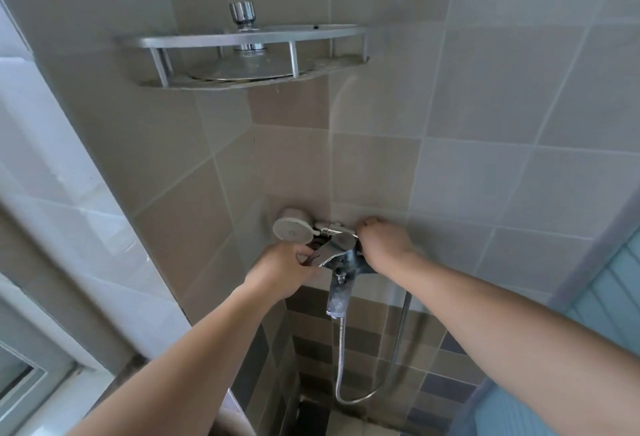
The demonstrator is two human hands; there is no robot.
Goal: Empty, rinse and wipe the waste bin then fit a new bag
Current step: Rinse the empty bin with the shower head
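Note:
A chrome shower mixer tap (pixel 337 262) is mounted in the tiled corner. A white hand shower head (pixel 293 229) lies on its bracket just above the tap's left end. My left hand (pixel 282 267) reaches in from the left, and its fingers curl round the tap's lever. My right hand (pixel 382 240) curls over the right end of the tap, on the shower handle by the wall. A metal hose (pixel 341 359) loops down from the spout. No waste bin is in view.
A metal corner shelf (pixel 242 55) hangs high on the wall, with a round fitting behind it. A window frame (pixel 41 366) runs along the left. A light blue panel (pixel 609 293) stands at the right. Dark floor tiles lie below.

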